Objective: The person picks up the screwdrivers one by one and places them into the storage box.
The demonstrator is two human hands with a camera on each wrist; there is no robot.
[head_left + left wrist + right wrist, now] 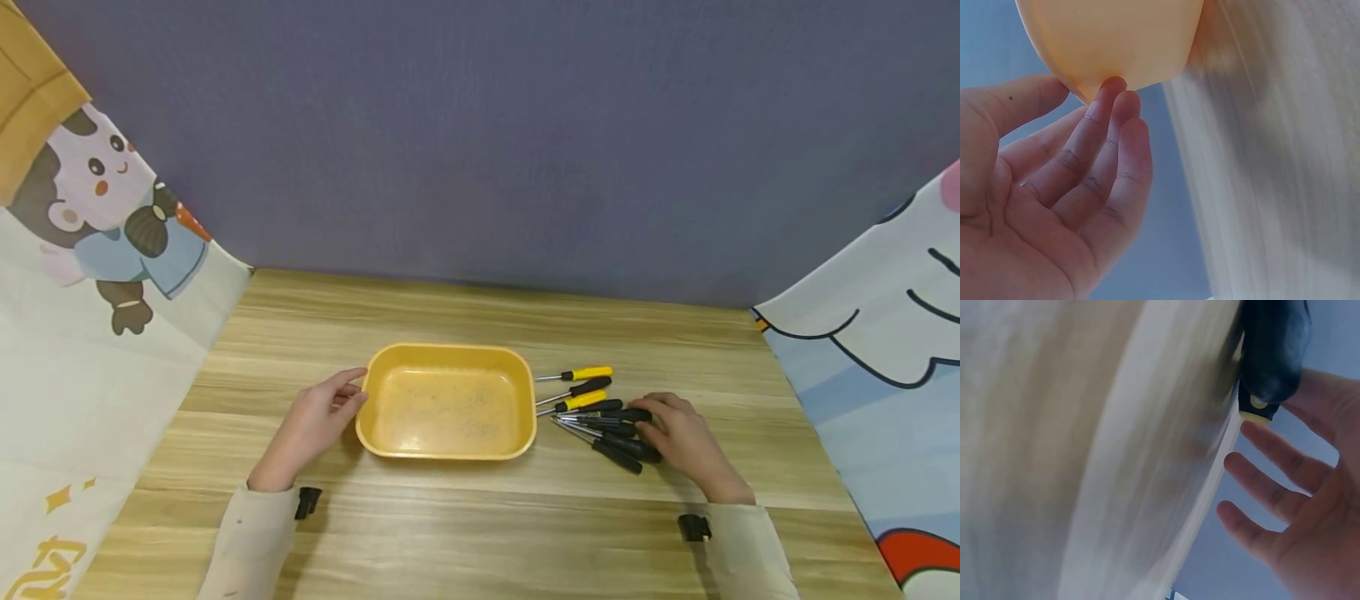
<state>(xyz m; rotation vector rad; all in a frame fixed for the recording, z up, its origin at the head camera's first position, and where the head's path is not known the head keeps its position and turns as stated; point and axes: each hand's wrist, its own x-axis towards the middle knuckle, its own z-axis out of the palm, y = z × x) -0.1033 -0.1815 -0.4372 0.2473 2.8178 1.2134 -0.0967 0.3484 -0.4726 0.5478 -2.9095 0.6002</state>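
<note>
A shallow yellow plastic tray (446, 450) sits flat on the wooden table. At its left end is my left hand (318, 425), thumb and fingertips against the outer side and rim. In the left wrist view the fingers (1129, 153) are gently bent beside the tray wall (1122, 37). To the right of the tray lies a pile of screwdrivers (618, 454), mostly black-handled. My right hand (686, 442) pinches one black screwdriver handle (637, 414) near its end between thumb and index finger. In the right wrist view, a black handle (1275, 350) partly hides that grip.
Two yellow-and-black screwdrivers (592, 372) lie among the others, shafts pointing at the tray's right side. A grey-blue wall (480, 167) stands behind the table (465, 533). Printed cartoon sheets (112, 225) flank it on both sides.
</note>
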